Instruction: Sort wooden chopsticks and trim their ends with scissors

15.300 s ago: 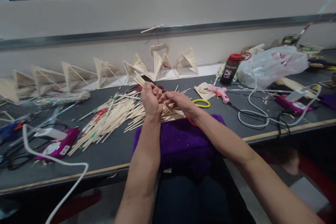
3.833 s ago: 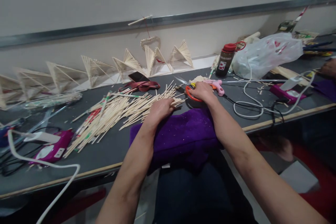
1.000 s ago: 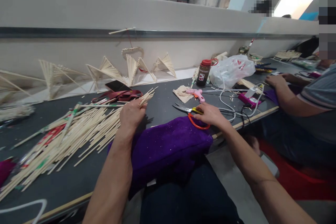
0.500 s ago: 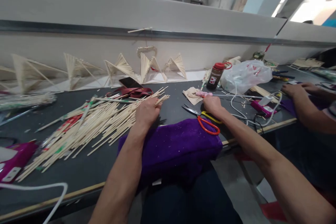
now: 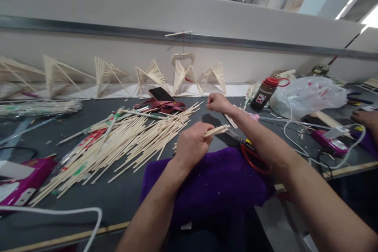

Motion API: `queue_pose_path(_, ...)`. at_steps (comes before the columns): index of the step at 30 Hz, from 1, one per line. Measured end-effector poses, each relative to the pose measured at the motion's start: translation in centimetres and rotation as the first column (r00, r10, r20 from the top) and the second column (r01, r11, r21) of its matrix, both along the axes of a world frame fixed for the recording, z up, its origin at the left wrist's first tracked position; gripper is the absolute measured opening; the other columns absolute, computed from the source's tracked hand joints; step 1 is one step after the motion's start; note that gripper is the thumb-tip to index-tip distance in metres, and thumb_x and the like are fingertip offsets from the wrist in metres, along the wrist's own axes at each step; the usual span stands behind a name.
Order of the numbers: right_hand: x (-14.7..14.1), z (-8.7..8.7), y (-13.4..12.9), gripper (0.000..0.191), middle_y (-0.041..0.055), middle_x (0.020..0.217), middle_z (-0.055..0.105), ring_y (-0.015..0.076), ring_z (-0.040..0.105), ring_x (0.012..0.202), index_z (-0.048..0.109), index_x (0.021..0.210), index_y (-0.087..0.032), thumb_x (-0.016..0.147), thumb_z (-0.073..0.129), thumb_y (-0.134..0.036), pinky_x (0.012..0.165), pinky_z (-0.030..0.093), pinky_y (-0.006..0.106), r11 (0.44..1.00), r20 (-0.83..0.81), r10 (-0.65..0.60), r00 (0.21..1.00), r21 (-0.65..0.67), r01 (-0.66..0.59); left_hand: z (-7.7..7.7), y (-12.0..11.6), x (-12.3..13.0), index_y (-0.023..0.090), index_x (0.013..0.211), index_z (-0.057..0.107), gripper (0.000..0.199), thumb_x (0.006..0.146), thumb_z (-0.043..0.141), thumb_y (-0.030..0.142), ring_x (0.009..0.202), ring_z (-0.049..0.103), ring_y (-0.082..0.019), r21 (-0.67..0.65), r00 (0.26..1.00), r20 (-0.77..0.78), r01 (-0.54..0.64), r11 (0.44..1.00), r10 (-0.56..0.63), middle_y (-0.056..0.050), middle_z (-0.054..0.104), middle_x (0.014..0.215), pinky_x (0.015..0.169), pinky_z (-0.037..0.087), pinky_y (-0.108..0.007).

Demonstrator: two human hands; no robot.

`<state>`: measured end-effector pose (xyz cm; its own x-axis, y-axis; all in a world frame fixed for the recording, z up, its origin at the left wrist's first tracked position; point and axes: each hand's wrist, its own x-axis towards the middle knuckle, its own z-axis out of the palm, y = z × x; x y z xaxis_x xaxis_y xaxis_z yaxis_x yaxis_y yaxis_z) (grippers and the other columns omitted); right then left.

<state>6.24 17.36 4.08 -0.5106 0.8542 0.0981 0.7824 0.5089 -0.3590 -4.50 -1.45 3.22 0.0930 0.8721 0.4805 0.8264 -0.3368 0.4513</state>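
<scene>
My left hand (image 5: 193, 143) is closed round a small bundle of thin wooden sticks (image 5: 217, 130), whose ends poke out on the right above a purple cloth (image 5: 218, 183). Farther back, my right hand (image 5: 219, 103) hovers over the table with curled fingers; whatever they hold, if anything, is hidden. Under my right forearm lie scissors (image 5: 256, 160) with a red and a yellow handle, partly covered. To the left spreads a loose pile of wooden sticks (image 5: 130, 141). Beyond the right forearm shows a pink item (image 5: 253, 116), mostly hidden.
Fan-shaped stick models (image 5: 153, 75) line the back wall. A phone (image 5: 161, 94) rests by a dark red strap (image 5: 168, 106). Rightward stand a bottle (image 5: 262, 94), a plastic bag (image 5: 310, 96) and a magenta device (image 5: 329, 141) with cables. Another person's hand (image 5: 366, 118) is at far right.
My left hand has carried the sticks from beside the pile to above the purple cloth. My right hand has left the pink item and moved leftward. The view has turned left.
</scene>
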Motion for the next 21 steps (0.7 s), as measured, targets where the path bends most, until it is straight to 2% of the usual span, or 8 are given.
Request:
queue_pose_path(3, -5.4, -1.0, 3.6, 0.03, 0.0035, 0.076, 0.069, 0.0122, 0.059, 0.064, 0.066, 0.094, -0.014, 0.068, 0.054, -0.018, 0.058, 0.042, 0.019, 1.0, -0.011, 0.007, 1.0, -0.012, -0.007, -0.1, -0.4, 0.1, 0.022, 0.09, 0.063, 0.017, 0.084, 0.047, 0.022, 0.075, 0.059, -0.012, 0.01, 0.999, 0.023, 0.041, 0.999, -0.041, -0.001, 0.063, 0.082, 0.066, 0.042, -0.023)
queue_pose_path(6, -9.7, -2.5, 7.0, 0.036, 0.0049, 0.097, 0.068, 0.0162, 0.062, 0.085, 0.065, 0.104, -0.02, 0.07, 0.053, -0.016, 0.07, 0.045, 0.022, 0.994, 0.049, -0.027, 0.998, 0.109, 0.022, -0.2, -0.7, 0.1, 0.021, 0.091, 0.062, 0.018, 0.086, 0.045, 0.026, 0.072, 0.059, -0.012, 0.037, 0.999, 0.026, 0.039, 0.999, -0.04, -0.001, 0.063, 0.08, 0.061, 0.041, -0.023)
queue_pose_path(9, -12.7, -3.7, 9.7, 0.031, 0.0077, 0.105, 0.066, 0.0214, 0.059, 0.099, 0.067, 0.102, -0.022, 0.077, 0.048, -0.018, 0.077, 0.045, 0.028, 0.979, 0.145, -0.079, 0.986, 0.199, 0.049, -0.2, -1.0, 0.1, 0.022, 0.089, 0.061, 0.017, 0.087, 0.045, 0.026, 0.068, 0.058, -0.012, 0.087, 0.998, 0.05, 0.042, 0.995, -0.047, 0.0, 0.063, 0.078, 0.055, 0.039, -0.024)
queue_pose_path(15, -15.4, -5.0, 13.0, 0.031, 0.016, 0.107, 0.064, 0.0259, 0.058, 0.101, 0.065, 0.103, -0.013, 0.083, 0.044, -0.022, 0.083, 0.044, 0.034, 0.977, 0.175, -0.107, 0.979, 0.203, 0.07, 0.1, -1.5, -0.1, 0.02, 0.091, 0.06, 0.013, 0.084, 0.049, 0.021, 0.065, 0.057, -0.011, 0.163, 0.995, 0.088, 0.038, 0.986, -0.053, 0.001, 0.061, 0.074, 0.052, 0.039, -0.025)
queue_pose_path(21, -16.3, -5.9, 14.3, 0.029, 0.0201, 0.109, 0.062, 0.0254, 0.056, 0.102, 0.062, 0.105, -0.005, 0.084, 0.044, -0.015, 0.086, 0.042, 0.033, 0.98, 0.146, -0.045, 0.988, 0.199, 0.015, 0.1, -1.6, 0.2, 0.019, 0.088, 0.061, 0.012, 0.082, 0.051, 0.018, 0.06, 0.056, -0.011, 0.176, 0.996, 0.037, 0.073, 0.982, -0.081, 0.0, 0.059, 0.068, 0.05, 0.039, -0.024)
